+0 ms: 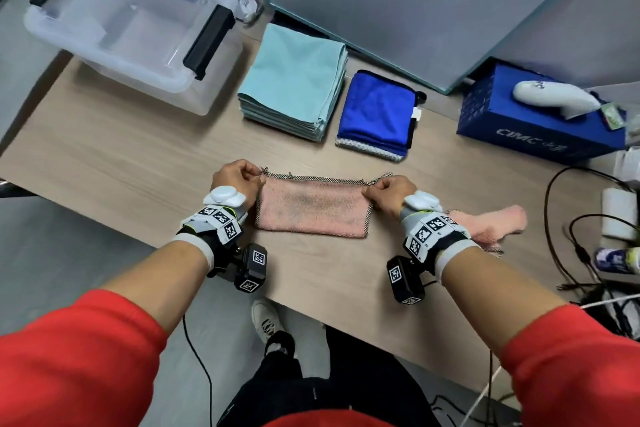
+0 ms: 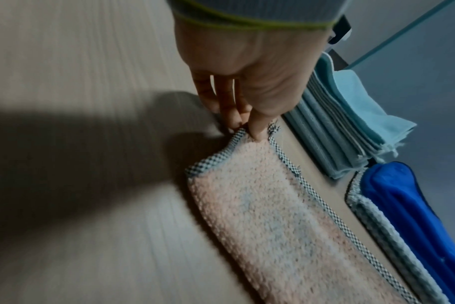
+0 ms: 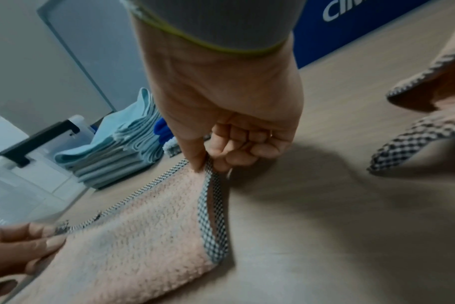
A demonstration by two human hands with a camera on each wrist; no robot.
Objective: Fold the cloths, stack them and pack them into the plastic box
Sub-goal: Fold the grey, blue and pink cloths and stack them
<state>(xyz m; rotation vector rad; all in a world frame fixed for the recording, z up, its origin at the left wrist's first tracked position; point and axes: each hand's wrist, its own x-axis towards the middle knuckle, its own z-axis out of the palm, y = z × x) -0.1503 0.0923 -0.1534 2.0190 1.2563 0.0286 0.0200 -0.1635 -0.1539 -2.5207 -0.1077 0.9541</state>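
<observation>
Cloth in hand: I am folding the pink fluffy cloth with checked black-and-white border (image 1: 313,206), which is lying folded once, as a long strip, near the front edge of the pale wooden table (image 1: 114,163).
Left hand: my left hand (image 1: 235,178) is pinching the far left corner of this cloth between thumb and fingers (image 2: 230,107), with the checked edge caught in the pinch.
Right hand: my right hand (image 1: 389,194) is pinching the far right corner in the same way, the other fingers (image 3: 249,148) curling into the palm.
Risk of uneven fold: the two layers are not matching exactly at the far border, so I think one layer may be slipping out if I am pulling unevenly.
Risk of soft pile: the fabric is looking thick and springy, so the fold may be opening again when I am letting go.
Waiting cloth: another pink cloth, crumpled (image 1: 491,224), is lying beside my right wrist, and my forearm may be dragging it.
Stacks: the light blue folded pile (image 1: 294,80) and the dark blue folded cloth (image 1: 377,111) are standing toward the back edge.
Box: the clear plastic box with black handles (image 1: 114,55) is sitting at the back left corner, holding no cloth that I can see.
</observation>
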